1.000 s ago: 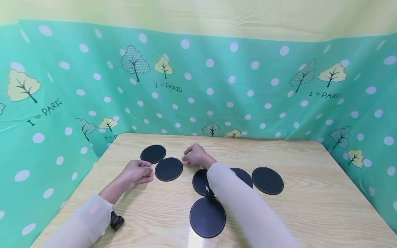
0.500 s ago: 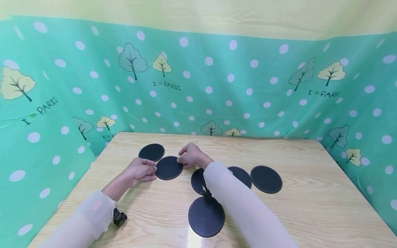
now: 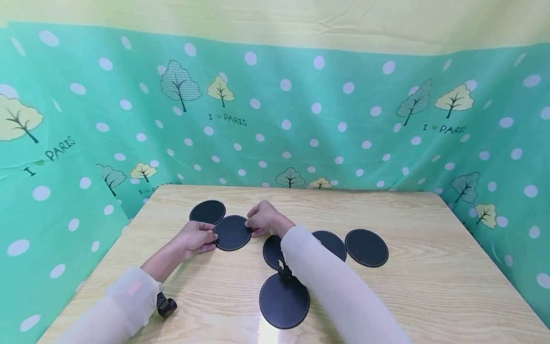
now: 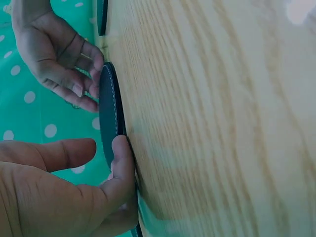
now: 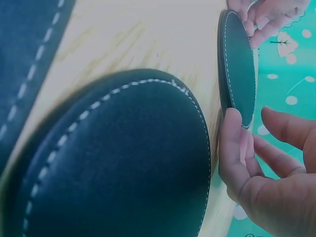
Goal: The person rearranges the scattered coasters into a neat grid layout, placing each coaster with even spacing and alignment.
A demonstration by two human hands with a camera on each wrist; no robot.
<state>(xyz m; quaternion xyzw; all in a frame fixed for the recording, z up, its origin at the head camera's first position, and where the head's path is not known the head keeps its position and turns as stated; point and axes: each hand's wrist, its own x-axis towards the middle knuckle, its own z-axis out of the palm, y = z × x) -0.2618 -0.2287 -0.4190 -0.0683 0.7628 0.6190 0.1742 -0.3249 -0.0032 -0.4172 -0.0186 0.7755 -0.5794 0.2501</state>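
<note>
A round black coaster (image 3: 232, 232) with pale stitching along its rim lies between my two hands at the back left of the table. My left hand (image 3: 196, 237) grips its left edge, fingertips right at the rim. On the opposite edge, my right hand (image 3: 265, 220) holds it with bent fingers. In the left wrist view the coaster (image 4: 108, 106) shows nearly edge-on, close to the wood. From the right wrist, the same coaster (image 5: 239, 69) has fingers of both hands at its ends.
Another black coaster (image 3: 208, 211) sits just behind and left. To the right are more coasters (image 3: 366, 248), some partly covered by my right sleeve (image 3: 331, 282); one coaster (image 3: 284, 301) lies nearer the front. A polka-dot cloth (image 3: 318, 110) hangs behind the wooden table (image 3: 429, 286).
My right hand has come left to the coaster's right edge, and my left hand has moved right to its left edge. The view has shifted slightly.
</note>
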